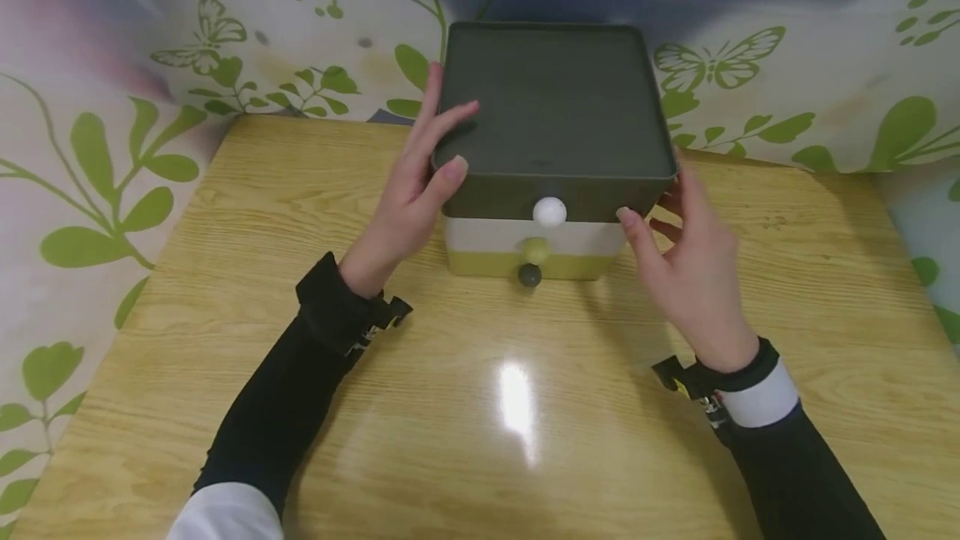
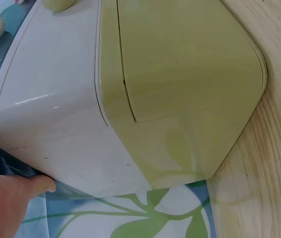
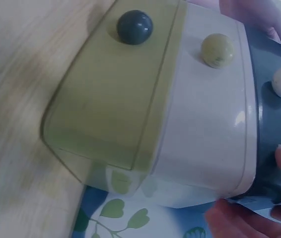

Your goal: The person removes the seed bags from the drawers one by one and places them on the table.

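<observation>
A stack of drawer boxes stands on the table: a dark green drawer box (image 1: 555, 98) on top, a white one (image 1: 487, 236) below it, and a yellow-green one (image 1: 480, 263) at the bottom. Each front carries a round knob: white (image 1: 550, 212), yellow-green (image 1: 536, 251) and dark (image 1: 529, 276). My left hand (image 1: 401, 198) holds the top box's left side, thumb at the front corner and one finger over the upper edge. On the other side, my right hand (image 1: 693, 273) grips the front right corner, thumb on the front and fingers along the side, partly hidden.
The wooden table (image 1: 450, 440) extends around the stack, with a light reflection in front. Behind it, a cloth (image 1: 322, 65) with leaf and butterfly prints hangs close to the boxes. Both wrists wear dark bands with small devices.
</observation>
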Motion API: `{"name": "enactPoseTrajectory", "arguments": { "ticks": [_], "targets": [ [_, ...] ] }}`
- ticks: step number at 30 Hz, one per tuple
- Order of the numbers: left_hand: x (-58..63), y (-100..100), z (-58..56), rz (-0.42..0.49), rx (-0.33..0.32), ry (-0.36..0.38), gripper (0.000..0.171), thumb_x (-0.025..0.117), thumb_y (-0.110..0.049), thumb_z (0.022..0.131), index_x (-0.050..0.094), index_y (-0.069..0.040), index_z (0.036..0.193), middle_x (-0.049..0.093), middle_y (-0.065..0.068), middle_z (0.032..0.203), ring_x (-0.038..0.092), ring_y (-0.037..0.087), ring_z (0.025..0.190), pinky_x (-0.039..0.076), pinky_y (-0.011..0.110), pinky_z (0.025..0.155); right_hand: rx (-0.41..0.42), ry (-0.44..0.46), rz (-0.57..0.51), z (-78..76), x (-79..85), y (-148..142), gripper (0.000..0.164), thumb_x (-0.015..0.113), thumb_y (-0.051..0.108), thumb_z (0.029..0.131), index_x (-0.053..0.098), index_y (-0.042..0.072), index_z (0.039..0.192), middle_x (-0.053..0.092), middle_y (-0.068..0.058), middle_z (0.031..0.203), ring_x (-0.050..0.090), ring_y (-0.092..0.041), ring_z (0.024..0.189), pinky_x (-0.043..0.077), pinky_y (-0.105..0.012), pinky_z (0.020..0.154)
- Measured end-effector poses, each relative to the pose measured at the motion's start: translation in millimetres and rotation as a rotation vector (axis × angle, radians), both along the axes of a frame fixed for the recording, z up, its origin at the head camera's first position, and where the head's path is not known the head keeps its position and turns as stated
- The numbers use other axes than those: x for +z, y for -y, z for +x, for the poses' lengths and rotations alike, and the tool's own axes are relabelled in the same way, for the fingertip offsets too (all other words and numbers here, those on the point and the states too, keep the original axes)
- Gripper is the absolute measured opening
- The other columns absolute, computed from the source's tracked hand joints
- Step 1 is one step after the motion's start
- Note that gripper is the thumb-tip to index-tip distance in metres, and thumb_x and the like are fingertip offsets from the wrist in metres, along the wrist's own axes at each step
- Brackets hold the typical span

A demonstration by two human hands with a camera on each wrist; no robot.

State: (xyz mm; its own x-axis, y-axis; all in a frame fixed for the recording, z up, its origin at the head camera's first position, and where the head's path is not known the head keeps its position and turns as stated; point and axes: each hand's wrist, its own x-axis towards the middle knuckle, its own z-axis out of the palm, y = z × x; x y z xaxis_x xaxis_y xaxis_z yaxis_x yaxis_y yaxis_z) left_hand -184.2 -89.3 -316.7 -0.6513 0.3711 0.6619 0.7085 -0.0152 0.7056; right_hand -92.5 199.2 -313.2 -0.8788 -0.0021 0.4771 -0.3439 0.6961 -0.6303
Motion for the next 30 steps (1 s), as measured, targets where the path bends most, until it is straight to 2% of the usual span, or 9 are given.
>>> {"name": "enactPoseTrajectory", "arguments": {
  "ticks": [6,10,13,15,17,20,24,28,30],
  "targets": [
    [11.1,-5,2.4,0.0,-0.016,0.027,0.082,0.042,-0.059,0.101,0.041,0.013,0.141,-0.003,0.024,0.163,-0.001,0.027,0.152,0.008,0.037,0.12,-0.049,-0.109,0.004,-1.5,3.2,0,0.072,0.075,0.015,0.091,0.039,0.012,0.153,0.059,-0.013,0.135,0.065,-0.033,0.11,0.055,-0.036,0.081],
    [23.9,-8,8.4,0.003,-0.029,0.035,0.084,0.041,-0.059,0.101,0.041,0.018,0.137,-0.004,0.031,0.16,-0.001,0.031,0.152,0.008,0.036,0.119,-0.056,-0.154,0.023,-5.4,0.8,0,0.071,0.075,0.014,0.091,0.04,0.01,0.153,0.058,-0.014,0.136,0.065,-0.033,0.11,0.051,-0.018,0.08],
    [28.9,-9,9.5,-0.001,-0.035,0.042,0.085,0.041,-0.059,0.101,0.04,0.018,0.136,-0.005,0.033,0.159,-0.001,0.031,0.152,0.008,0.036,0.119,-0.062,-0.165,0.021,-9.0,0.4,-1,0.07,0.075,0.014,0.09,0.042,0.009,0.152,0.059,-0.014,0.134,0.065,-0.034,0.109,0.045,-0.008,0.08],
    [29.2,-10,7.9,-0.005,-0.036,0.052,0.085,0.041,-0.06,0.101,0.04,0.018,0.137,-0.005,0.032,0.16,-0.002,0.028,0.152,0.008,0.035,0.119,-0.069,-0.16,0.015,-11.0,0.6,-1,0.07,0.076,0.014,0.09,0.042,0.01,0.151,0.06,-0.014,0.133,0.065,-0.033,0.109,0.047,-0.009,0.079],
    [27.7,-11,4.7,-0.01,-0.036,0.065,0.086,0.04,-0.061,0.1,0.04,0.016,0.138,-0.005,0.03,0.161,-0.002,0.023,0.152,0.007,0.034,0.119,-0.075,-0.154,0.015,-13.0,1.1,-2,0.07,0.075,0.015,0.09,0.042,0.01,0.151,0.06,-0.014,0.133,0.065,-0.033,0.11,0.051,-0.015,0.079],
    [23.6,-12,-1.7,-0.016,-0.03,0.082,0.088,0.04,-0.064,0.099,0.041,0.014,0.139,-0.005,0.027,0.162,-0.001,0.016,0.152,0.008,0.033,0.119,-0.077,-0.146,0.004,-16.0,1.1,-3,0.07,0.076,0.015,0.09,0.042,0.01,0.151,0.06,-0.013,0.133,0.065,-0.032,0.111,0.057,-0.035,0.077],
    [22.9,-14,-6.8,-0.016,-0.029,0.086,0.09,0.041,-0.066,0.098,0.04,0.014,0.139,-0.005,0.026,0.162,-0.001,0.014,0.152,0.008,0.032,0.119,-0.07,-0.145,-0.006,-20.6,0.6,-5,0.071,0.075,0.014,0.09,0.042,0.01,0.152,0.059,-0.014,0.133,0.064,-0.032,0.112,0.056,-0.047,0.075],
    [26.9,-15,-7.1,-0.017,-0.034,0.097,0.092,0.04,-0.067,0.097,0.04,0.015,0.139,-0.005,0.026,0.162,-0.001,0.013,0.151,0.008,0.031,0.119,-0.064,-0.156,-0.015,-25.5,-0.3,-6,0.07,0.075,0.013,0.089,0.042,0.01,0.151,0.06,-0.015,0.131,0.063,-0.031,0.113,0.057,-0.042,0.077],
    [29.1,-15,-7.0,-0.017,-0.036,0.101,0.093,0.041,-0.068,0.096,0.04,0.015,0.139,-0.006,0.026,0.162,-0.001,0.012,0.151,0.008,0.03,0.119,-0.064,-0.16,-0.018,-27.6,-0.8,-6,0.07,0.076,0.013,0.089,0.042,0.01,0.151,0.06,-0.014,0.132,0.063,-0.03,0.113,0.057,-0.032,0.078]
  ]
}}
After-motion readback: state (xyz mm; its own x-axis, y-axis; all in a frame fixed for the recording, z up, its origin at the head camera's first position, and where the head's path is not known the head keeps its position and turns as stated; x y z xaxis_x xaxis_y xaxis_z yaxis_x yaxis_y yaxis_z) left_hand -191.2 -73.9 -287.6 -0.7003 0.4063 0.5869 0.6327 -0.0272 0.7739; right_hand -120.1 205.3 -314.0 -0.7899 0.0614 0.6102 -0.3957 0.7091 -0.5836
